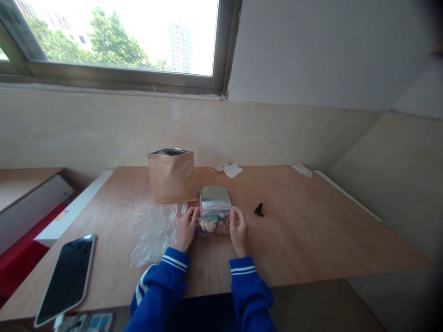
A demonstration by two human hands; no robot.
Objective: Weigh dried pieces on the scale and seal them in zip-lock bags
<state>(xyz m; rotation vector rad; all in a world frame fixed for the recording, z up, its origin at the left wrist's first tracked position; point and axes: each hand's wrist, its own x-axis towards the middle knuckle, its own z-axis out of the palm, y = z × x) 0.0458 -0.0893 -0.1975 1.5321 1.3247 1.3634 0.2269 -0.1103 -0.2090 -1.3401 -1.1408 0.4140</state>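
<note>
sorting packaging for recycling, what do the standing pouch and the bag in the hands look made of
The standing pouch looks like matte brown kraft paper, or similar-looking film; the silvery edge at its mouth suggests a foil or metallised lining. The held bag seems thin, glossy clear plastic: what is inside shows through and its surface glints.

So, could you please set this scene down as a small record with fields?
Left hand: grips the left upper corner of a clear plastic zip bag
Right hand: grips its right upper corner
Bag contents: small pale and darker items
Behind bag: flat silver rectangular object
Left side: upright, open brown pouch; loose clear plastic bags; dark-screened tablet-like device
Right side: small black object
Surface: brown wooden table
</note>
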